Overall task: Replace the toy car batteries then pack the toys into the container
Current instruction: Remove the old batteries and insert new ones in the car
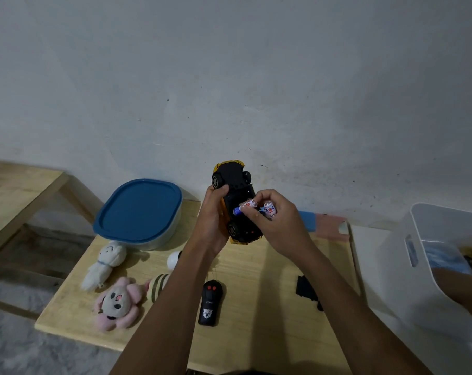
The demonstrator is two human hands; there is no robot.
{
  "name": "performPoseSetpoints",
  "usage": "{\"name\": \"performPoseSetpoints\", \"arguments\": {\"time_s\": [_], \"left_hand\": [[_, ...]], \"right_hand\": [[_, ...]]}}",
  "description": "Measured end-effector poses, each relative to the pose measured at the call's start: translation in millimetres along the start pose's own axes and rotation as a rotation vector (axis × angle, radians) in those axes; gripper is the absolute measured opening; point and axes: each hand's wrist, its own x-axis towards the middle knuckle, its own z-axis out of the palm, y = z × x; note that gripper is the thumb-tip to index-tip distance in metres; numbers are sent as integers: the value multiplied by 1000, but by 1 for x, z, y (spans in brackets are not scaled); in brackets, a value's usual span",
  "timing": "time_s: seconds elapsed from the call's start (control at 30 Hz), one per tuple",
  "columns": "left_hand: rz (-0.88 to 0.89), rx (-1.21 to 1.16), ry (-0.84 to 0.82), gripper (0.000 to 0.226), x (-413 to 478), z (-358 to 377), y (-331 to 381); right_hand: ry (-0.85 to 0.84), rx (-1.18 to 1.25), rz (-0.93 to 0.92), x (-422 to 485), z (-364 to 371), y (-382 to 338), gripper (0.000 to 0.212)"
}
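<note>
My left hand (212, 220) grips a yellow toy car (233, 182), held above the wooden table (243, 272) with its black underside facing me. My right hand (276, 223) pinches a white and blue battery (246, 206) at the car's open battery bay, and holds a second battery (270, 209) against the palm. A black cover piece (306, 289) lies on the table at the right. The container (140, 212), closed with a blue lid, stands at the back left.
A black remote control (211, 304) lies near the front. At the left lie a white plush (103, 263), a pink plush (117, 303), a striped toy (157, 288) and a white ball (174, 259). A white plastic bin (424, 266) stands at the right.
</note>
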Motion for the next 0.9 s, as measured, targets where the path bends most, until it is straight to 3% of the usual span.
{"name": "performPoseSetpoints", "arguments": {"time_s": [0.13, 0.3, 0.5, 0.63, 0.77, 0.9], "left_hand": [[-35, 15, 9, 59, 0, -5, -6], [-86, -5, -19, 47, -2, -7, -9], [-172, 3, 86, 45, 6, -5, -22], [-205, 173, 234, 35, 15, -10, -46], [-275, 318, 319, 36, 21, -17, -82], [-354, 487, 332, 36, 24, -24, -117]], "right_hand": [[105, 252, 152, 1, 0, -3, 14], [74, 699, 383, 3, -14, 12, 18], [121, 858, 566, 1, -23, 40, 24], [164, 982, 643, -3, -29, 58, 25], [125, 891, 651, -8, -37, 80, 21], [157, 555, 704, -15, -45, 100, 31]]}}
